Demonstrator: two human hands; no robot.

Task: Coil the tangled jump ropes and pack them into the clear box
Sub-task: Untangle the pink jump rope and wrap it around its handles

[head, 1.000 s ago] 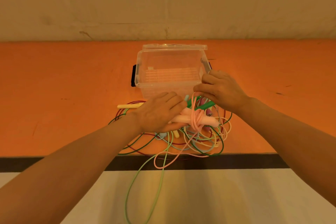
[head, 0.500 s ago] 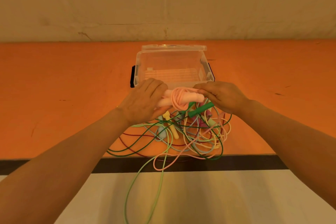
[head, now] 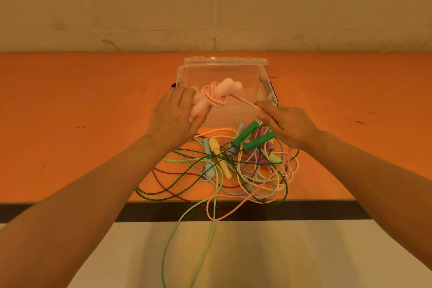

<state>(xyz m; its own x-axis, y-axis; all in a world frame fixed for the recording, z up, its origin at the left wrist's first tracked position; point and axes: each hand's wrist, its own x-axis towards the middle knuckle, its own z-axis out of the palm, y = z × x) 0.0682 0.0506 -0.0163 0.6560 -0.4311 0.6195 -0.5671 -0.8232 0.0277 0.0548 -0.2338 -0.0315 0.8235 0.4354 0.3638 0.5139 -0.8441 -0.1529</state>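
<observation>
Two pink handles [head: 210,98] in left hand [head: 174,116], cord [head: 243,101] in right hand [head: 288,124].

A scuffed beige wall [head: 210,2] rises behind the orange table [head: 70,124]; pale floor [head: 280,259] lies below.

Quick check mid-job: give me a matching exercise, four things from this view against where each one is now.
Things:
1. pink foam-handled jump rope bundle
2. pink cord strand
3. two green rope handles
4. yellow rope handle

Places:
A. lying on the orange table in the tangle
B. gripped by the left hand over the clear plastic box
C. pinched by the right hand
D. just below the right hand

Pairs: 1-B, 2-C, 3-D, 4-A
</observation>
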